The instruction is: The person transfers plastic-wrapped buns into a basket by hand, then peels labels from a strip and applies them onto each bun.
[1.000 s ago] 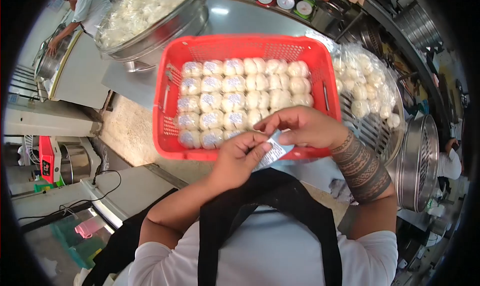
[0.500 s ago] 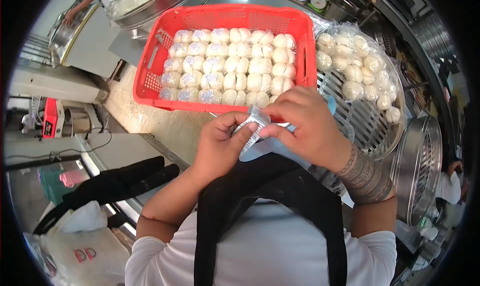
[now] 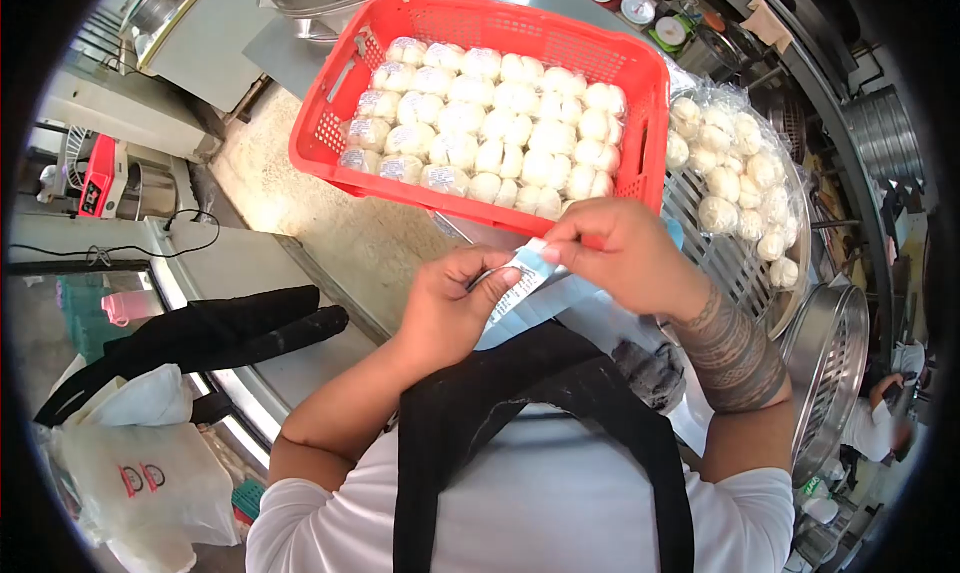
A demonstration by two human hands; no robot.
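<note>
A strip of printed white labels on pale-blue backing (image 3: 515, 295) is stretched between my hands, close to my apron. My left hand (image 3: 440, 303) pinches it between thumb and fingers on the left side. With closed thumb and forefinger, my right hand (image 3: 630, 258) grips its upper end; whether a single label is lifted there I cannot tell. Just beyond the hands sits a red plastic crate (image 3: 315, 173) holding rows of clear-wrapped white buns (image 3: 465, 120). Printed labels show on packs in the left columns, while those to the right look plain.
On the right, more bagged buns (image 3: 722, 198) lie on a round slatted steamer tray (image 3: 705, 263). Another metal steamer ring (image 3: 825, 373) stands below it. Dial scales (image 3: 638, 11) are at the back. A co-worker (image 3: 875, 423) is at the far right; black cloth (image 3: 230, 333) hangs at left.
My view has turned, so the crate appears farther right and tilted. The label strip, bent before, is now straighter, and my right fingers have shifted to its upper end.
</note>
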